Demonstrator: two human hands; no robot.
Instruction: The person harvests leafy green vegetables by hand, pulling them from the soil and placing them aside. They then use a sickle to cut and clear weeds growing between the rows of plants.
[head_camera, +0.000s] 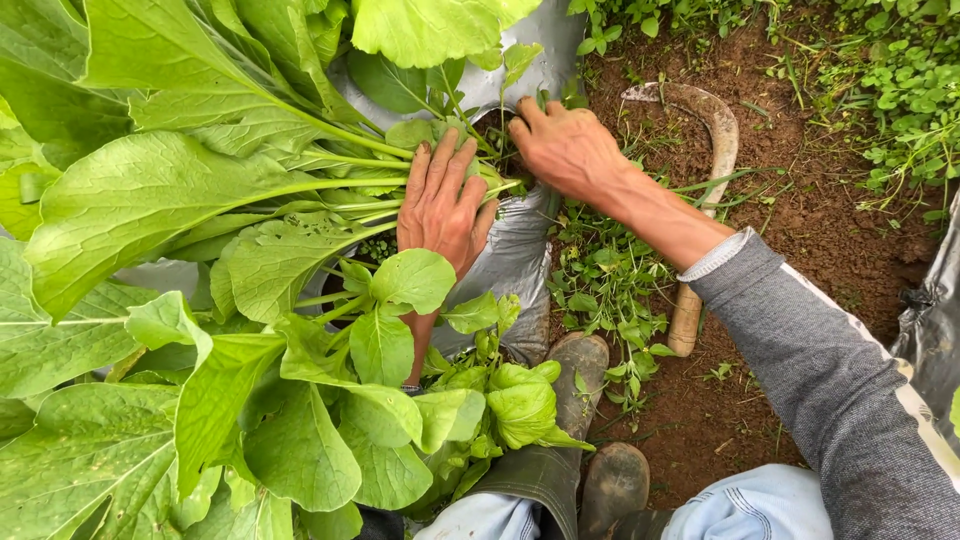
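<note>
Two hands: both of yours are at the base of one leafy green plant (200, 190), close together but not touching each other.
Left hand: your left hand (441, 207) lies flat on the pale stalks, fingers (440, 160) spread and extended, pressing rather than closed round anything.
Right hand: your right hand (565, 148) has its fingers curled down into the hole in the silver plastic mulch (510, 265); the tips are hidden among the stems, so you cannot tell whether they hold anything.
Plant: its stalks run from under your left fingers out to the left, broad leaves fanning beyond the fingertips.
Smaller plant: a second green plant (400, 370) sits below your left wrist.
Sickle: a curved sickle (715, 140) with a wooden handle lies on bare soil just past your right forearm, untouched.
Boots: dark rubber boots (580, 420) stand below your hands.
</note>
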